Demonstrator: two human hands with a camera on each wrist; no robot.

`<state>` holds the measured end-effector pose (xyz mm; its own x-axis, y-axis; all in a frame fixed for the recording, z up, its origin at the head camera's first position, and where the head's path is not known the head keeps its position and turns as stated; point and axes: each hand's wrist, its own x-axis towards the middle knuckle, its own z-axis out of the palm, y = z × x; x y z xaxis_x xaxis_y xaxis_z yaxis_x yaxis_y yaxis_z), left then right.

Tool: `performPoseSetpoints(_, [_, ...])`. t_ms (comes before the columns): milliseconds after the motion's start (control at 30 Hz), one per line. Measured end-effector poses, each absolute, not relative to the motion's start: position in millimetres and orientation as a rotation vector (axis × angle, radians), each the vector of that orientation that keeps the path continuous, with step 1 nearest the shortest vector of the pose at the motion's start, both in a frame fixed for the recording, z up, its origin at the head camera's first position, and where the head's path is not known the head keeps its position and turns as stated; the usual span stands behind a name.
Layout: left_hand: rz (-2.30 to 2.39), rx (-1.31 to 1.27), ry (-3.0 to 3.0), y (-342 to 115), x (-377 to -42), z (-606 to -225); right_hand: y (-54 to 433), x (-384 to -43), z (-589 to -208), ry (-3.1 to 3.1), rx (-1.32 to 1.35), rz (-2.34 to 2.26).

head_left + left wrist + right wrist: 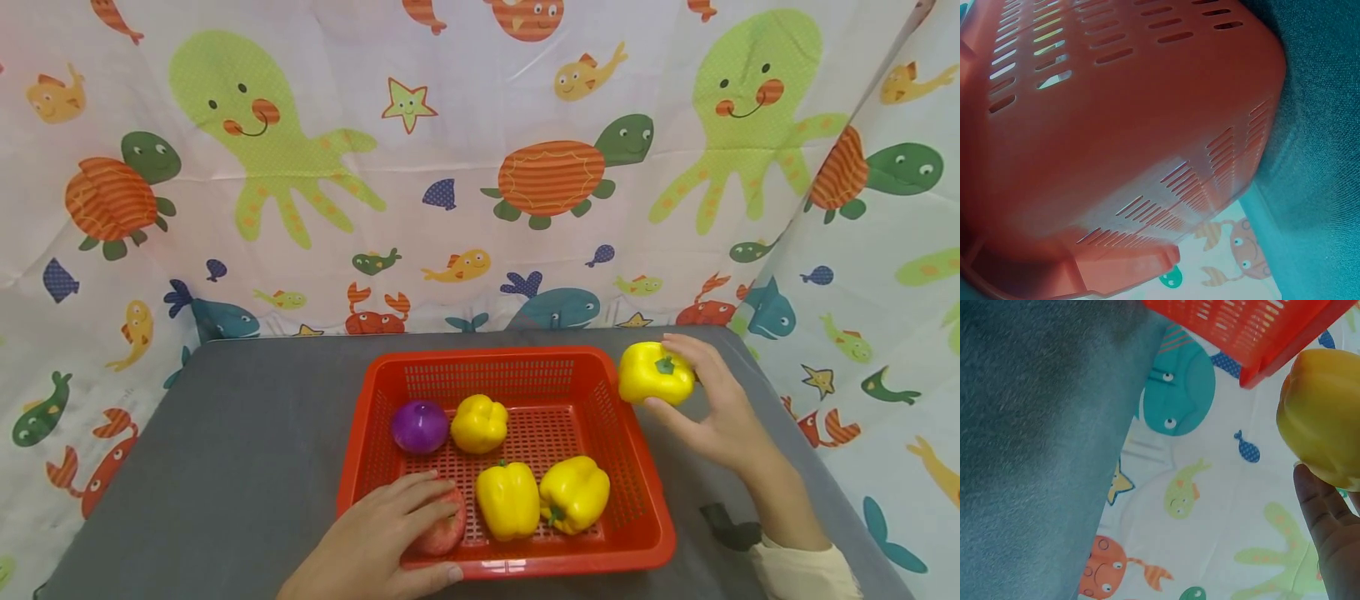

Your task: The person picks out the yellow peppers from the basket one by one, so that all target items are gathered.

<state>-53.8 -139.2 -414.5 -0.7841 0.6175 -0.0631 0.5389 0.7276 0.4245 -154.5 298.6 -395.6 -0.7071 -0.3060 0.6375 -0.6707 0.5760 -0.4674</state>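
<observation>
One pepper (651, 377) is raised near the basket's (487, 357) far right corner, held between the right hand's (722, 421) thumb and fingers; judged light, firm and smooth, it suits a grip across its sides. Right forearm reaches forward; left hand (378, 533) lies back-upward over the apple (452, 527), grip undetermined.

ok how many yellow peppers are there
4: one pepper in the right hand, three in the basket: one toward the back, two side by side nearer the front. The left hand may hide more.
</observation>
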Motion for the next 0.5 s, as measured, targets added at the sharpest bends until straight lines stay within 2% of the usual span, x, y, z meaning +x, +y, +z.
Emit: performPoseSetpoints(500, [0.586, 0.915, 2.718, -138.5, -53.3, -413.5, 320.4, -155.0, -413.0, -2.410, 0.604, 0.883])
